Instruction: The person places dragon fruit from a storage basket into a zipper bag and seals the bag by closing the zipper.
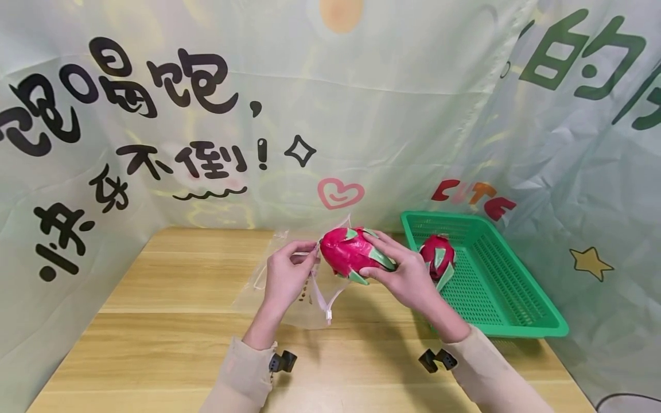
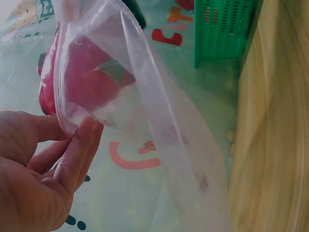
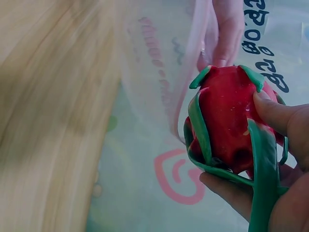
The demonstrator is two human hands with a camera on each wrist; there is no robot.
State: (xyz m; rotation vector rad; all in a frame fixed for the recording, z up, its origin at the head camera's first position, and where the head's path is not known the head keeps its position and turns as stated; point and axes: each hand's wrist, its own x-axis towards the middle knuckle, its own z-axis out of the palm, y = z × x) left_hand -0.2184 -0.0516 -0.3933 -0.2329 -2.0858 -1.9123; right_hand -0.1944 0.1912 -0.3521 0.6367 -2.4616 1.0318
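The dragon fruit (image 1: 343,252) in the right hand (image 1: 405,275) has smooth, glossy skin that looks like moulded plastic or rubber, its leafy scales smooth too. At the left hand (image 1: 289,272), the bag (image 1: 296,312) is thin, see-through plastic film, shiny along its folds. Right of both hands, the basket (image 1: 496,292) is perforated plastic with a low sheen. Below them, the table (image 1: 170,298) shows smooth, grained wood, softly reflective. Beyond, the backdrop (image 1: 403,115) is thin, creased cloth; nearer the wrists, the sleeves (image 1: 242,367) are matt fabric.

red, green-scaled dragon fruit (image 1: 346,253) held sideways beside clear bag (image 2: 161,104)
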